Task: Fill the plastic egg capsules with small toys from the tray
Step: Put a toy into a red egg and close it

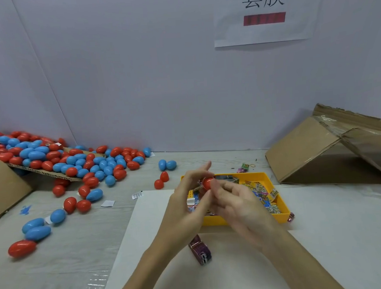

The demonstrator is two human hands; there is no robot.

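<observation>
A red egg capsule (207, 183) is held above the yellow tray (280, 216), pinched between my left hand (189, 203) and the fingertips of my right hand (241, 206). The right hand is blurred. Something small and pale shows at the capsule's left side; what it is cannot be told. The tray holds several small wrapped toys (265, 195) with colourful printed packets. A purple wrapped toy (200, 249) lies on the white sheet below my wrists.
A heap of red and blue egg capsules (73, 161) spills off a cardboard flap at the left; loose ones (36, 231) lie over the grey table. Two blue eggs (167, 164) and two red halves (161, 180) sit behind the tray. A tipped cardboard box (334, 147) stands at right.
</observation>
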